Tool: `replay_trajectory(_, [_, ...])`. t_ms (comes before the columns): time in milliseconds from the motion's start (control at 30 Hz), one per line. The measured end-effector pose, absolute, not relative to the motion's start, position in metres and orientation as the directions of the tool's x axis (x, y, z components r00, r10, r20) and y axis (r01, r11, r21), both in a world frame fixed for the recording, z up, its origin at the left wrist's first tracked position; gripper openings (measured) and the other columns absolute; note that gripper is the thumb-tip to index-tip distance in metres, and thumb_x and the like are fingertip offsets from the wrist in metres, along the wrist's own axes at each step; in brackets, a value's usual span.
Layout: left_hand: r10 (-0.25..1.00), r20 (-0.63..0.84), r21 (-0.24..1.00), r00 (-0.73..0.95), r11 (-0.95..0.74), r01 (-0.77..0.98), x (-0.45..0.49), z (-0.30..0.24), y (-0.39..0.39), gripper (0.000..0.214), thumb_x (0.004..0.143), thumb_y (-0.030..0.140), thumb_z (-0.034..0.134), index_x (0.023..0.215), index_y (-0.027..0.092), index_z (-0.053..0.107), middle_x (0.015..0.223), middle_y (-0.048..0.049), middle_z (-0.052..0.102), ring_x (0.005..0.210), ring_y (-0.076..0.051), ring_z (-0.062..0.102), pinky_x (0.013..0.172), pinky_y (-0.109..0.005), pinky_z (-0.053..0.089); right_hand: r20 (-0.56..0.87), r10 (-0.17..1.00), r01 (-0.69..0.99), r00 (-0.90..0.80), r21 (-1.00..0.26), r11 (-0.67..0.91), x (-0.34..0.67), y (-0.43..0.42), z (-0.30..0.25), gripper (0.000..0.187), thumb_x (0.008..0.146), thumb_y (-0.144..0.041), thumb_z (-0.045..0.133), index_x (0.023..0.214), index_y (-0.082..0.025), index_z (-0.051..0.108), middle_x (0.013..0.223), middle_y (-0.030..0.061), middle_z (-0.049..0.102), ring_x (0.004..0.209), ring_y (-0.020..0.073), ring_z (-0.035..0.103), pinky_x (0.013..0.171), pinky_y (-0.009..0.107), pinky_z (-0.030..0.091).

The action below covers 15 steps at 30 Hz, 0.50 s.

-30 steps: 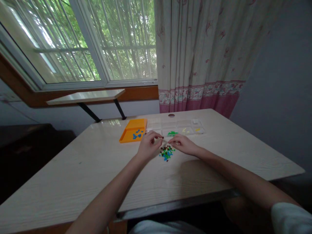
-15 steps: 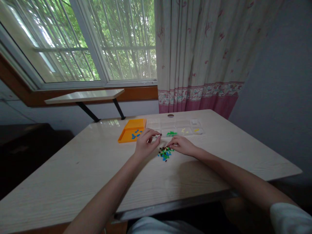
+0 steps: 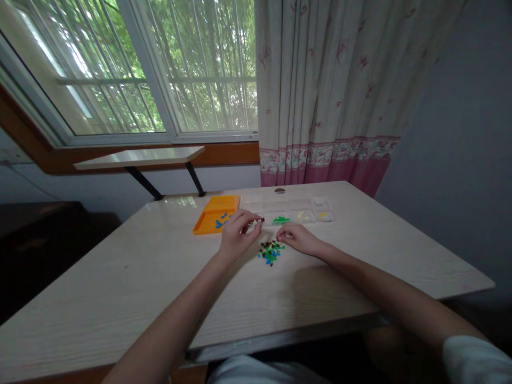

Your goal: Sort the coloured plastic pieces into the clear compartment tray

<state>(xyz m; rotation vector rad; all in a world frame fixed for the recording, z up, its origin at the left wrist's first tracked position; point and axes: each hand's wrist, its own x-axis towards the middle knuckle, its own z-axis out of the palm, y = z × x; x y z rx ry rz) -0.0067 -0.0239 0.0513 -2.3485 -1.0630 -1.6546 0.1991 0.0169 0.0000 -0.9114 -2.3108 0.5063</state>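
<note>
A small pile of tiny blue, green and dark brown pieces (image 3: 270, 252) lies on the table in front of me. My left hand (image 3: 239, 233) is above and left of it, thumb and forefinger closed on a small dark brown piece (image 3: 262, 220). My right hand (image 3: 298, 238) reaches the pile's upper right edge with its fingertips pinched together; what is between them is too small to make out. Behind the hands stands a clear compartment tray (image 3: 299, 204) with green pieces (image 3: 281, 220) in one front compartment and yellowish ones in others. My left hand hides part of it.
At the left of the tray sits an open orange case (image 3: 219, 204) with several blue pieces (image 3: 221, 221) in it. A raised shelf (image 3: 140, 155) on black legs stands at the table's back left. A dark round disc (image 3: 280, 190) is near the back edge.
My left hand has shifted very slightly left, still with the brown piece at its fingertips. The right fingertips have lifted a touch at the pile's edge.
</note>
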Motion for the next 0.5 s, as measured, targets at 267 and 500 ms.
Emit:
replay_trajectory(267, [0.489,0.857,0.320,0.163,-0.752,0.576,-0.0082,0.0505,-0.0212,0.006,0.073,0.018,0.059,0.078,0.017,0.062,0.073,-0.0004,0.056,0.050,-0.004,0.041,0.046,-0.016,0.036,0.388,0.715,0.473,-0.581,-0.554,0.685,0.2008,0.0165,-0.0001,0.011,0.079,-0.023,0.056,0.080,-0.016,0.064,0.074,0.0028,0.060,0.068,0.0119,0.052,0.064,0.023,0.038])
replay_trajectory(500, [0.505,0.846,0.327,0.172,-0.746,0.580,-0.0067,0.0511,-0.0232,0.006,0.074,0.020,0.057,0.077,0.016,0.062,0.072,-0.0008,0.056,0.049,-0.005,0.041,0.046,-0.017,0.035,0.387,0.719,0.472,-0.577,-0.561,0.681,0.2014,0.0148,0.0021,0.012,0.079,-0.025,0.056,0.078,-0.015,0.063,0.073,0.0025,0.058,0.069,0.0122,0.051,0.064,0.023,0.037])
